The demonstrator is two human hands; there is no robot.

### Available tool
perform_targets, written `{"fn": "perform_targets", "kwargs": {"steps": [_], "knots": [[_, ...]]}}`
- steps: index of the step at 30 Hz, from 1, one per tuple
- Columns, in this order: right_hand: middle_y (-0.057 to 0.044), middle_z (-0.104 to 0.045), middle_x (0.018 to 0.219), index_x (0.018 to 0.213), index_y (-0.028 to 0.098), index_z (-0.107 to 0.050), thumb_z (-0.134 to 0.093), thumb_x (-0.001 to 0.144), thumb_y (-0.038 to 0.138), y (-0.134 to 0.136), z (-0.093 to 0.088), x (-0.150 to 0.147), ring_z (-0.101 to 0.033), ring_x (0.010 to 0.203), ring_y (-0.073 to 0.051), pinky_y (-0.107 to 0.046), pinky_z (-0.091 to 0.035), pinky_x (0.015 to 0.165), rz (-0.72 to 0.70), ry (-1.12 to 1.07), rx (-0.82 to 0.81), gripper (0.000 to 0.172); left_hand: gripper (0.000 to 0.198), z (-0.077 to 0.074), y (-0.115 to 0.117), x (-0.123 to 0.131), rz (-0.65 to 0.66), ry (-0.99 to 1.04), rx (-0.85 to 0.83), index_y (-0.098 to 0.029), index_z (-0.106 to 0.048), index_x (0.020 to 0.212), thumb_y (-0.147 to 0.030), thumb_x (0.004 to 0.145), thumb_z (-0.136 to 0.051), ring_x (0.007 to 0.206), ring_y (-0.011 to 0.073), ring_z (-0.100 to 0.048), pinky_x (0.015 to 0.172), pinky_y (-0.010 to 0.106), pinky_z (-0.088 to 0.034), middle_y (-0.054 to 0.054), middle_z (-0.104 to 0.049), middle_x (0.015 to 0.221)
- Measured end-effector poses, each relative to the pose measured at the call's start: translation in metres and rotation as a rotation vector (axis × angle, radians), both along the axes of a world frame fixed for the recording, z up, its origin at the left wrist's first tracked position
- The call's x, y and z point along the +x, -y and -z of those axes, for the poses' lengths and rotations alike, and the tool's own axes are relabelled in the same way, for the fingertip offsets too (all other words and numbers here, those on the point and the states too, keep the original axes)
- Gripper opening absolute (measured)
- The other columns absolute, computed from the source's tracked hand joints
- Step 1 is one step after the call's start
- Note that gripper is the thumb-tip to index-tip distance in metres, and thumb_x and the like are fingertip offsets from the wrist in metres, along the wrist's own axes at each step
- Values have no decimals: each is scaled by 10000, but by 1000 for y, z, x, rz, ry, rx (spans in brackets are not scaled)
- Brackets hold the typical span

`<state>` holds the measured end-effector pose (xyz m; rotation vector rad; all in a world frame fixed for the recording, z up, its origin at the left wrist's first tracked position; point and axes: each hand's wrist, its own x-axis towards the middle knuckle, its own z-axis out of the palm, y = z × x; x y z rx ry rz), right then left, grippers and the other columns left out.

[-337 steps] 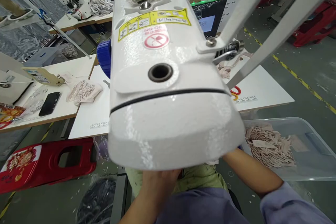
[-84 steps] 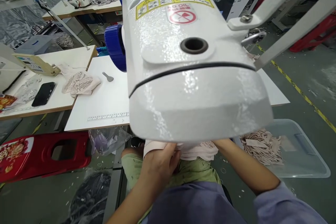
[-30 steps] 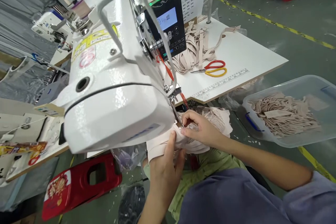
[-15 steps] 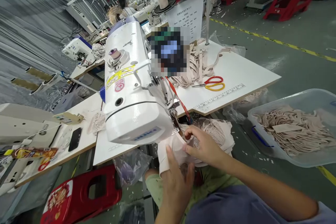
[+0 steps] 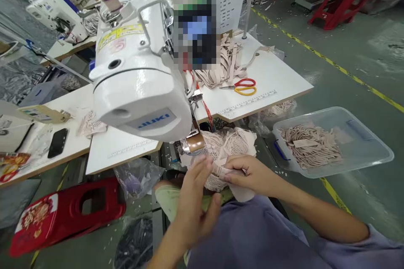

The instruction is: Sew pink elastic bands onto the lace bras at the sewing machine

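Note:
A white sewing machine [image 5: 135,71] stands over a white table [image 5: 277,80]. Below its head lies a pale pink lace garment [image 5: 229,143] in my lap. My right hand [image 5: 249,172] pinches a folded strip of that pink fabric near the presser foot [image 5: 192,143]. My left hand [image 5: 195,206] hovers just left of it, fingers stretched out and blurred by motion, touching the edge of the fabric at most.
Red and yellow scissors [image 5: 241,86] and a heap of pink straps [image 5: 221,67] lie on the table. A clear plastic bin [image 5: 362,151] of pink strips sits on the floor at right. A red stool [image 5: 63,214] stands at left, a black phone [image 5: 57,143] on the neighbouring table.
The view has swung closer and lower on the machine. My hands have drawn the pink fabric back from the needle toward my lap, and the left hand has come off it with fingers spread.

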<state>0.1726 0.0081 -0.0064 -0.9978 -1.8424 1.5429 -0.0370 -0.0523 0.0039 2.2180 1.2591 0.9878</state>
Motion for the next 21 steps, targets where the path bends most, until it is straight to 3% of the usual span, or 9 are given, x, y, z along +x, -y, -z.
{"fn": "perform_targets", "kwargs": {"steps": [2, 5, 7, 9, 12, 16, 18, 20, 21], "knots": [[11, -564, 698, 770, 159, -683, -612, 920, 378, 1, -4, 1, -539, 661, -113, -223, -385, 608, -85, 54, 123, 275, 601, -5, -15, -2, 123, -63, -66, -155, -323, 1470, -166, 901, -517, 1316, 271, -499, 1114, 478, -420, 177, -577, 1340], [9, -565, 660, 763, 165, -676, -556, 955, 283, 3, -5, 2, -524, 643, -116, -235, -359, 593, -139, 188, 475, 255, 239, 1, -25, -5, 187, -93, -53, -200, -540, 1130, -177, 893, -545, 857, 189, -638, 1001, 451, -504, 48, -671, 889], [-3, -582, 656, 772, 168, -668, -515, 977, 245, 5, -3, 2, -513, 641, -131, -265, -365, 625, -91, 274, 791, 267, 73, 10, -22, -6, 173, -103, 141, -214, -542, 897, -142, 907, -537, 671, 150, -570, 854, 380, -551, -17, -591, 679], [-4, -591, 638, 794, 173, -660, -498, 979, 195, 7, -1, 2, -498, 631, -139, -287, -377, 667, -37, 310, 1048, 247, 138, 17, -14, -6, 147, -136, 402, -199, -548, 829, -77, 894, -554, 646, 141, -557, 749, 321, -545, -26, -579, 625], [21, -588, 597, 833, 186, -647, -517, 951, 130, 11, 2, 0, -461, 585, -129, -285, -388, 671, -18, 287, 1196, 184, 153, 22, -5, -6, 83, -165, 604, -166, -585, 812, -20, 852, -606, 641, 128, -575, 696, 294, -526, -28, -604, 614], [20, -615, 623, 878, 188, -647, -530, 941, 126, 10, 4, 1, -471, 591, -126, -288, -395, 678, -21, 231, 1188, 146, 165, 22, -3, -10, 37, -147, 605, -173, -592, 819, -12, 848, -615, 650, 115, -577, 742, 292, -535, -41, -590, 623], [17, -607, 630, 841, 195, -648, -548, 943, 163, 10, 5, 0, -478, 607, -127, -290, -385, 676, -31, 205, 1070, 146, 152, 29, 3, -9, -47, -106, 547, -192, -602, 899, -46, 862, -622, 751, 132, -609, 862, 338, -533, -26, -599, 711], [20, -573, 630, 770, 197, -620, -570, 949, 258, 14, 6, -8, -476, 611, -123, -277, -368, 637, 10, 148, 695, 195, 270, 46, 17, 0, -200, -1, 458, -214, -575, 1133, -234, 882, -674, 1036, 214, -615, 1025, 470, -470, 53, -624, 975], [23, -556, 642, 765, 199, -596, -567, 952, 334, 19, 7, -15, -474, 609, -119, -265, -362, 610, 68, 80, 400, 233, 505, 58, 27, 7, -260, 56, 375, -212, -498, 1291, -389, 863, -698, 1205, 281, -549, 1079, 548, -414, 120, -587, 1158]]}}
